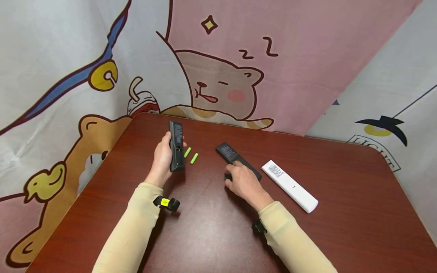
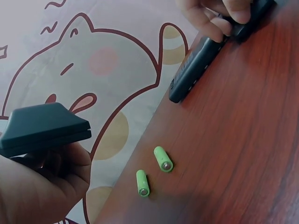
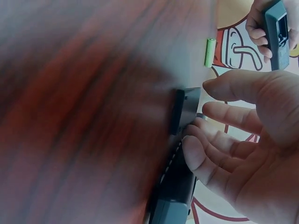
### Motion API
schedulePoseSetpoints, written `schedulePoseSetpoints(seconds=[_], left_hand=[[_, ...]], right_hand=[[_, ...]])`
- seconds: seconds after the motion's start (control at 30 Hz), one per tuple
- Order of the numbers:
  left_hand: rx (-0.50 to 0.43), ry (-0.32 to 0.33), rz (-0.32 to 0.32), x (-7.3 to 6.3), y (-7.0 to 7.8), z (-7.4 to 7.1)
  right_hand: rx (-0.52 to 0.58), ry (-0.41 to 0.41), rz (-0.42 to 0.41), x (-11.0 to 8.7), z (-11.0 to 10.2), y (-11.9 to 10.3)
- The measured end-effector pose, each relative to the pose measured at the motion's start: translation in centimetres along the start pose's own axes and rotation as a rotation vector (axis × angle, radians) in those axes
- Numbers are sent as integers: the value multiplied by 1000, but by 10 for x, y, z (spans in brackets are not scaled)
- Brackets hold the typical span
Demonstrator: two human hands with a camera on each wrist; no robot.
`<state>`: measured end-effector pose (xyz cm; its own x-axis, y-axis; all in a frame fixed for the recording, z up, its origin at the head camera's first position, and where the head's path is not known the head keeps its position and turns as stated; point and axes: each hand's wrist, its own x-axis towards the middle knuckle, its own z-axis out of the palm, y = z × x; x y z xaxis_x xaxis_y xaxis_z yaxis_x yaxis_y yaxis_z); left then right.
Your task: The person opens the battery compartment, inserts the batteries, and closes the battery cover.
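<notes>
My left hand (image 1: pixel 163 155) grips a dark grey remote control (image 1: pixel 177 146), raised over the table with its back and uncovered battery compartment facing me. In the left wrist view, only one end of this remote (image 2: pixel 46 128) shows above the fingers. My right hand (image 1: pixel 244 181) is at a small black cover piece (image 3: pixel 186 109) on the table, its thumb and fingers loosely bent and spread close by. A second black remote (image 1: pixel 223 151) lies face down beneath and beside that hand, partly covered by it. Two green batteries (image 1: pixel 194 158) lie near the left hand.
A white remote control (image 1: pixel 290 185) lies face down to the right of the black one. The reddish-brown wooden table (image 1: pixel 205 235) ends at the back against a printed cartoon curtain (image 1: pixel 290 76).
</notes>
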<state>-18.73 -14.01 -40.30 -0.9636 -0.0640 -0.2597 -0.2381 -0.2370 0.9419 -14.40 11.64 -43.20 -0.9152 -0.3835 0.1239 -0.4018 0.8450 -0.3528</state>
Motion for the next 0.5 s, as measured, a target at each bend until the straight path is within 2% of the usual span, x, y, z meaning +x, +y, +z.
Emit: schedulePoseSetpoints(seconds=[0.23, 0.5], left_hand=[[30, -4, 5, 1, 0, -8], [30, 0, 6, 1, -2, -14]], right_hand=[[24, 7, -14, 8, -1, -5], [95, -56, -25, 24, 3, -14]])
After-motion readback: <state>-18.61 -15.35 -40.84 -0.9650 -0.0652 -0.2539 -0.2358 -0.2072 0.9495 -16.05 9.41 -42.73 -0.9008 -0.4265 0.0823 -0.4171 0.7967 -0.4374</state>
